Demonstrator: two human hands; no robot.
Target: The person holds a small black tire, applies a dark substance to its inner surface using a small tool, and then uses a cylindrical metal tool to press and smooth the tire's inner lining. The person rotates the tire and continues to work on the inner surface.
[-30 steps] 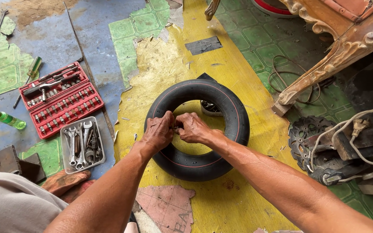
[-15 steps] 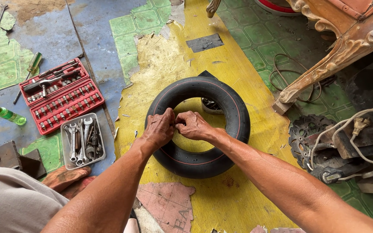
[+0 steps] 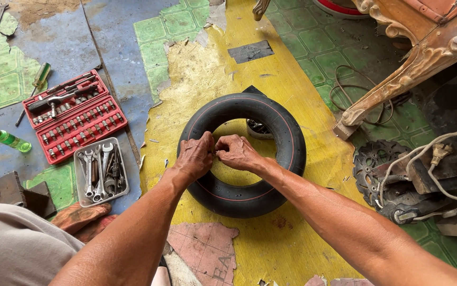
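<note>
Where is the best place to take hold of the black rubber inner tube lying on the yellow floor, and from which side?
Probably the near arc of the black rubber inner tube, taken from above. The tube lies flat as an open ring, so fingers could curl through its centre and wrap the round wall. Both the left hand and right hand already meet over the inner edge, so that near side looks free.

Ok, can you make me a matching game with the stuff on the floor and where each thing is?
Things:
1. black inner tube
2. red socket set
3. green bottle
4. metal tray of wrenches

Places:
A. far left, lying on its side
B. just below the open red case
C. under both hands, on the yellow floor patch
D. left of the tube, lid open

Pairs: 1-C, 2-D, 3-A, 4-B
</note>
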